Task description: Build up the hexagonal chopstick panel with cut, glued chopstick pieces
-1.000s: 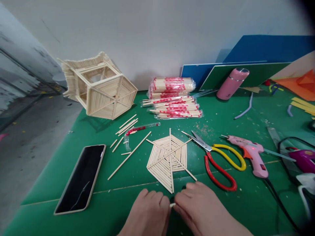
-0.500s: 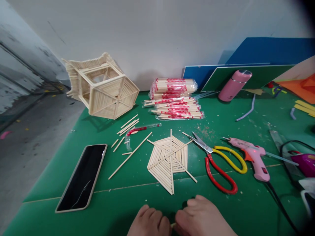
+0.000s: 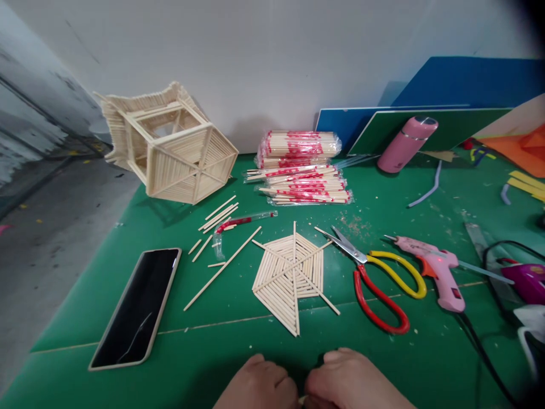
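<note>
At the bottom edge, my left hand (image 3: 260,384) and my right hand (image 3: 351,379) are both closed, knuckles up, close together. A short bit of a pale wooden stick (image 3: 302,400) shows between them; its rest is hidden by the fingers. Just beyond my hands lies a flat web-shaped panel of wooden sticks (image 3: 275,284), with several stick ends poking past its outline. Scissors (image 3: 361,259) with one red and one yellow handle lie partly spread to its right. Left of the panel are a long loose stick (image 3: 222,269) and several shorter pieces.
A stick-built lantern-like frame (image 3: 187,165) stands back left. Wrapped chopstick packs (image 3: 304,170) lie against the wall. A phone (image 3: 135,309) is on the left; a pink glue gun (image 3: 445,272) with a cord is on the right. A pink bottle (image 3: 407,145) leans against boards (image 3: 451,128).
My hands have shifted slightly and sit a little lower, with less of the stick showing between them. The view has moved a bit; the things on the table lie as before.
</note>
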Available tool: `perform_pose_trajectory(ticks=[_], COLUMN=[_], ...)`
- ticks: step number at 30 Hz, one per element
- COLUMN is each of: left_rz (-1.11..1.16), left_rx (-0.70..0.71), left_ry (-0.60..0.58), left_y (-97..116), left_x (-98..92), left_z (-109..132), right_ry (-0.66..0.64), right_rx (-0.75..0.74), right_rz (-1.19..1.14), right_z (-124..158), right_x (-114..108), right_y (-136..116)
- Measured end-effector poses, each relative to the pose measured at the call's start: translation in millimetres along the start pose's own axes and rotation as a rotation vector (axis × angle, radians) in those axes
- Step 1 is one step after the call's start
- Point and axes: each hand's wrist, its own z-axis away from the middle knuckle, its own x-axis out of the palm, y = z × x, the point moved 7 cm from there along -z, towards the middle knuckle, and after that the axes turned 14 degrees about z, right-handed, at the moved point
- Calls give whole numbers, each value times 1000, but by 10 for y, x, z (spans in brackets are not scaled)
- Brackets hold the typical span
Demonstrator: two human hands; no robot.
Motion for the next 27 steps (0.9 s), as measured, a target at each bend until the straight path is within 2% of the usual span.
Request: perform_pose_trajectory(ticks=[2, 5, 7, 9, 12, 16, 18, 22, 25, 27], left_rz=[106, 286, 417, 492, 584, 895, 1029, 1145, 1149, 1156], left_rx=[6, -98, -148, -212, -326, -442, -441, -437, -451, -499], left_ry=[33, 164, 241, 261, 294, 465, 574, 702, 724, 636], left_y=[5, 8, 43, 59, -3, -163, -192, -154, -113, -101], left_x=[-99, -364, -544, -671, -784, -754, -692, -593, -618, -595], left_z=[-75, -186, -237, -272, -297, -312, -336, -400, -416, -421], right_ry=[-42, -18, 36, 118, 230, 344, 401, 440, 487, 580], right_rx=[4, 112, 152, 173, 231, 296, 328, 302, 278, 338], right_rz=[-142, -331, -448, -545, -666, -857, -945, -998, -855, -723], right_z=[15, 62, 88, 104, 112, 72, 36, -38, -7, 80], right_x=[-98, -306, -423, -514, -577, -559, -534, -516, -589, -677], right_y=[11, 80, 108, 140, 217, 273, 277, 234, 275, 384])
